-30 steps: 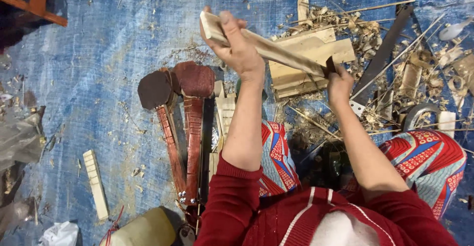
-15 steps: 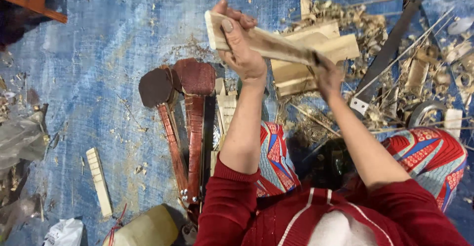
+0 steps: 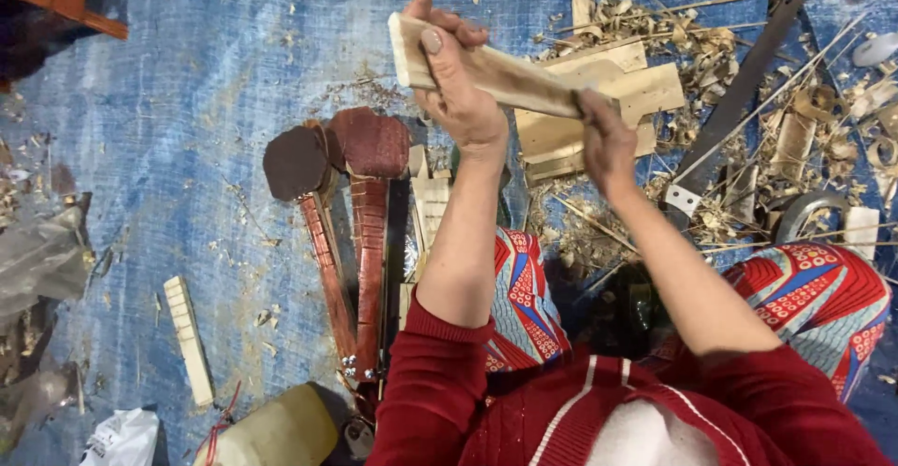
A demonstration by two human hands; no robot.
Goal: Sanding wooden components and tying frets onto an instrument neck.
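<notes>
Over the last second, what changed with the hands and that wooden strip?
The right hand slid up the wooden strip toward the left hand, and the strip tilted a little flatter. Both hands kept their grip on it. The two reddish carved pieces on the blue tarp lay as before.

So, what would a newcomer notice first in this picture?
First, the two hands: the left hand grips a pale wood strip at its far end, and the right hand grips its near end. Left of them, two reddish-brown carved pieces lie on the blue tarp. To the right is a heap of shavings.
</notes>
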